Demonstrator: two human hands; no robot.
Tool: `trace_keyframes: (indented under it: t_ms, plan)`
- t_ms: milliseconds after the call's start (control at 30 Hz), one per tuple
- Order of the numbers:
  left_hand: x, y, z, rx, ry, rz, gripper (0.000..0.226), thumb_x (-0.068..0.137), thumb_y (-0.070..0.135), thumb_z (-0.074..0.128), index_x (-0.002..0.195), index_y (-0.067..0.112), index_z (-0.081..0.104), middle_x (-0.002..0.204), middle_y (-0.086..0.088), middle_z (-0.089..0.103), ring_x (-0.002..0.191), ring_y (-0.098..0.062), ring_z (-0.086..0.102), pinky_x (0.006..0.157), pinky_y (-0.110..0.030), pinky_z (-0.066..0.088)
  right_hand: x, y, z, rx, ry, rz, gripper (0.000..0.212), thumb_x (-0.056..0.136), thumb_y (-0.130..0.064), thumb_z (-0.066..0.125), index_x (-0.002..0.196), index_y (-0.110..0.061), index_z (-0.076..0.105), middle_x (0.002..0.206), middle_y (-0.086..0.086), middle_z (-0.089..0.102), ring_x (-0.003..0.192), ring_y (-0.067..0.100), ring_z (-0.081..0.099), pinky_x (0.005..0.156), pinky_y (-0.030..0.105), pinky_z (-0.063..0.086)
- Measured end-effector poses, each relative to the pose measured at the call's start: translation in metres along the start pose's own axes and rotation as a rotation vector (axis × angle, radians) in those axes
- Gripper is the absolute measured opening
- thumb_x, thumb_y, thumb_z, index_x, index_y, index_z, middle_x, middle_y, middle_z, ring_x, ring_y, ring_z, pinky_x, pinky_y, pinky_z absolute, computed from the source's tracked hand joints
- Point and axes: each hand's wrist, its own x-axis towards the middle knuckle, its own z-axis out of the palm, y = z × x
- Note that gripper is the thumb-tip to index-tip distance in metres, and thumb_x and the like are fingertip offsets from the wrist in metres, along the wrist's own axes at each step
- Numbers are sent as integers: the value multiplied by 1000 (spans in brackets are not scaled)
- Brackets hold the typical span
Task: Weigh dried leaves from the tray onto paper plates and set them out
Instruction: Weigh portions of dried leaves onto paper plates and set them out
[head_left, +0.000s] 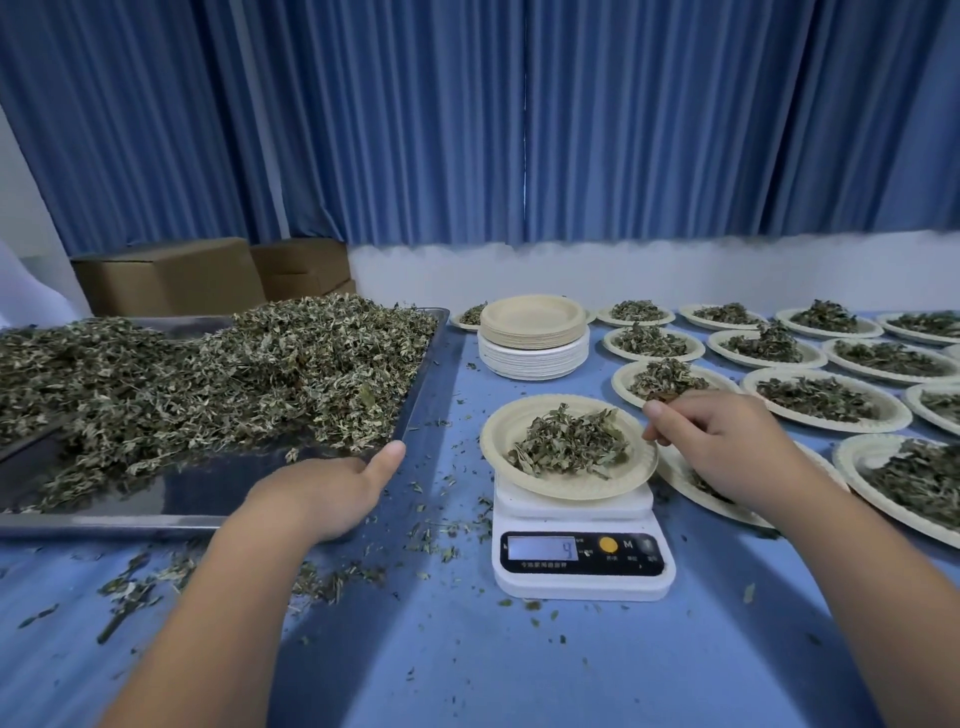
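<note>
A large metal tray (156, 501) at the left holds a heap of dried leaves (218, 374). My left hand (332, 491) rests on the tray's near right corner, thumb out and fingers hidden under the palm. A paper plate (501, 431) with a small pile of leaves sits on the white digital scale (582, 564), whose display reads 4. My right hand (727, 441) hovers at the plate's right rim and pinches a few dried leaves (662, 397) between thumb and fingers.
A stack of empty paper plates (534, 335) stands behind the scale. Several filled plates (826, 400) cover the blue table (467, 665) to the right. Loose leaf bits litter the table near the tray. Cardboard boxes (171, 278) and blue curtains are behind.
</note>
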Motion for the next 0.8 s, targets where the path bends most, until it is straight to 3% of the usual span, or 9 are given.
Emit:
trace_keyframes:
  t_ms: [67, 133, 233, 467, 700, 800]
  plan:
    - [-3, 8, 5, 82, 56, 24, 86, 86, 77, 3, 138, 25, 47, 141, -4, 50, 128, -27, 47, 99, -41, 38, 0, -1, 0, 2, -7, -1, 36, 94, -37, 54, 60, -33, 66, 74, -11, 67, 65, -10, 55, 60, 16, 34]
    - [-7, 16, 11, 157, 147, 50, 73, 92, 71, 13, 115, 17, 57, 111, -3, 60, 104, -26, 56, 85, -36, 44, 0, -1, 0, -5, -6, -1, 36, 94, -37, 54, 60, -34, 65, 74, -11, 67, 65, -10, 55, 60, 17, 34]
    - [-12, 24, 16, 142, 247, 46, 54, 97, 63, 23, 80, 19, 49, 78, 5, 48, 84, -23, 53, 72, -32, 41, 1, 0, -1, -29, -6, -9, 37, 95, -37, 54, 59, -35, 65, 72, -12, 66, 64, -10, 55, 58, 16, 33]
    - [-17, 31, 23, 111, 371, -25, 46, 98, 58, 29, 76, 20, 39, 74, 4, 44, 76, -22, 51, 64, -31, 38, 2, 2, 0, -26, -1, -13, 37, 94, -39, 54, 59, -35, 66, 71, -13, 66, 66, -7, 56, 58, 17, 35]
    - [-10, 26, 23, 43, 474, -57, 53, 97, 60, 30, 72, 17, 46, 72, -1, 55, 65, -22, 55, 56, -28, 38, 2, 1, 0, -30, -11, -19, 36, 94, -39, 54, 60, -34, 66, 73, -13, 67, 72, -7, 56, 60, 10, 34]
    - [-7, 21, 20, -53, 513, -70, 54, 96, 62, 35, 72, 15, 50, 71, -3, 56, 63, -22, 54, 54, -29, 38, 1, 0, -1, -16, -2, -17, 36, 94, -38, 54, 61, -33, 68, 73, -12, 67, 74, -5, 57, 63, 16, 38]
